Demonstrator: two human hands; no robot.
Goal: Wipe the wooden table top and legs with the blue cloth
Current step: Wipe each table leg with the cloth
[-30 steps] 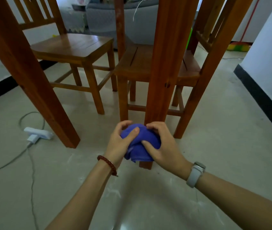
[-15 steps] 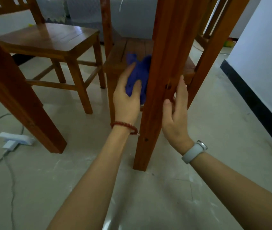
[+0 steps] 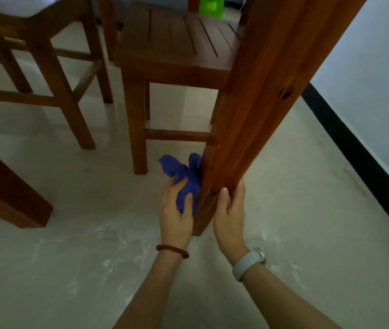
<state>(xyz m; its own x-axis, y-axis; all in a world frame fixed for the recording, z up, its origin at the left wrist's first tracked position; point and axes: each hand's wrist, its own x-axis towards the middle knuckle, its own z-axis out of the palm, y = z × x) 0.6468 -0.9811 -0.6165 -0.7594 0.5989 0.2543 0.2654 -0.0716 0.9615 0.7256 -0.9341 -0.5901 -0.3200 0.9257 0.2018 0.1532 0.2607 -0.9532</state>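
A thick wooden table leg slants down from the top right to the tiled floor. My left hand grips the bunched blue cloth and presses it against the leg's left face, near the foot. Loose cloth ends stick up above my fingers. On the other side of the leg, my right hand holds the lower part, thumb on the front edge and fingers behind the wood. The table top is out of view.
A wooden chair stands just behind the leg, a second chair to its left. Another table leg is at the left edge. A white wall with a black skirting runs along the right. A green object sits far back.
My left hand has slid the cloth down the leg from mid height to near the foot. My right hand followed down the leg's other side. The view has moved closer and tipped down.
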